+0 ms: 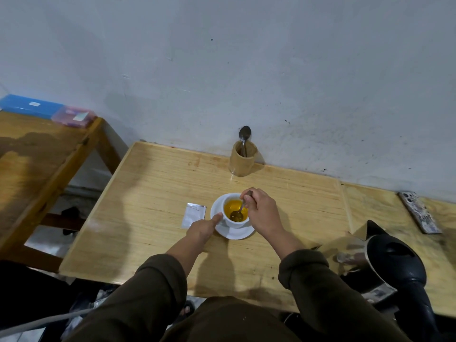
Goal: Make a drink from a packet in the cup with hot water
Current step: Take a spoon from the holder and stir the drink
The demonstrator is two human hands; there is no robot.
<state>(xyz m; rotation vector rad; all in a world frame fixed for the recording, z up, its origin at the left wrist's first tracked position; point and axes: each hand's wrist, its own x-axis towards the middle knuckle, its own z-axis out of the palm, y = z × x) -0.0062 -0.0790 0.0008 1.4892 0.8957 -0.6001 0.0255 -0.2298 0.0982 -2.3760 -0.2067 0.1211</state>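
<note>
A white cup (pixel 235 222) stands on a white saucer (pixel 234 233) in the middle of the wooden table (pixel 153 193). Orange-yellow liquid fills the cup. My right hand (pixel 261 211) grips a metal spoon (pixel 238 213) whose bowl dips into the liquid. My left hand (pixel 203 228) rests at the cup's left side, thumb against the cup wall and saucer. A silver packet (pixel 193 214), torn open at its top, lies flat just left of the saucer.
A steel kettle (pixel 385 262) with a black lid and handle stands at the right front. A wooden holder (pixel 241 159) with a spoon stands by the wall. A phone (pixel 419 212) lies far right. A second table with blue and pink boxes (pixel 49 112) is at left.
</note>
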